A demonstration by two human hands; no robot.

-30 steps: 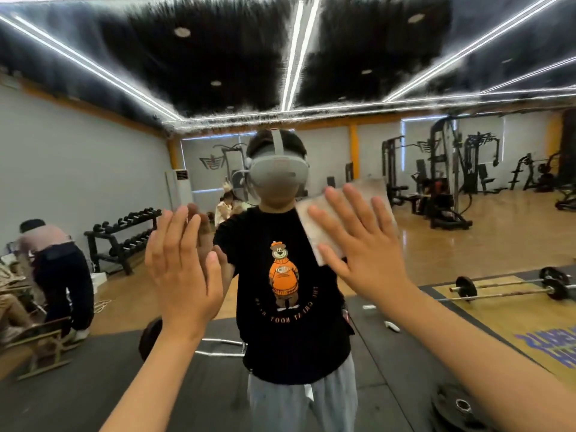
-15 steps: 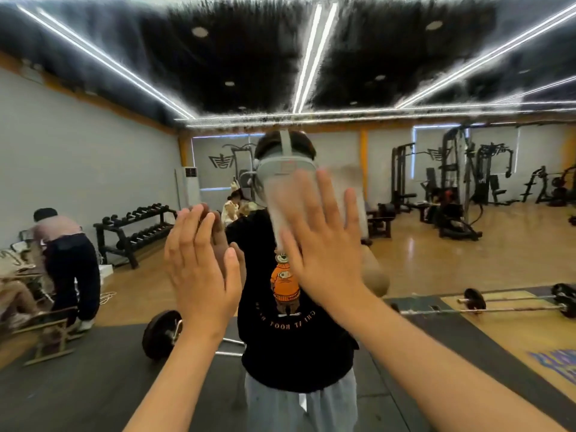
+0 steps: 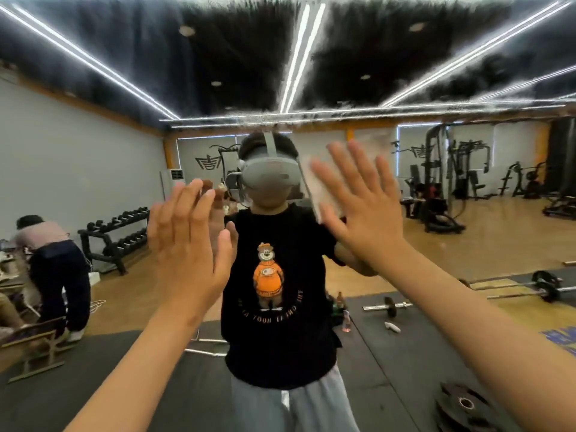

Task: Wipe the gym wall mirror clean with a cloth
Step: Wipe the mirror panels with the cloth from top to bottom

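**Right hand pinning cloth to mirror**

My right hand [image 3: 364,213] is flat, fingers [image 3: 381,176] spread straight, pressing the white cloth [image 3: 313,188] against the wall mirror [image 3: 93,151]. The cloth sits at head height, just right of the reflected headset [image 3: 269,179]. No curl round it, palm pressure only. The left hand [image 3: 187,244] is up beside it, fingers straight and together, holding nothing. Can't tell if it touches the glass.
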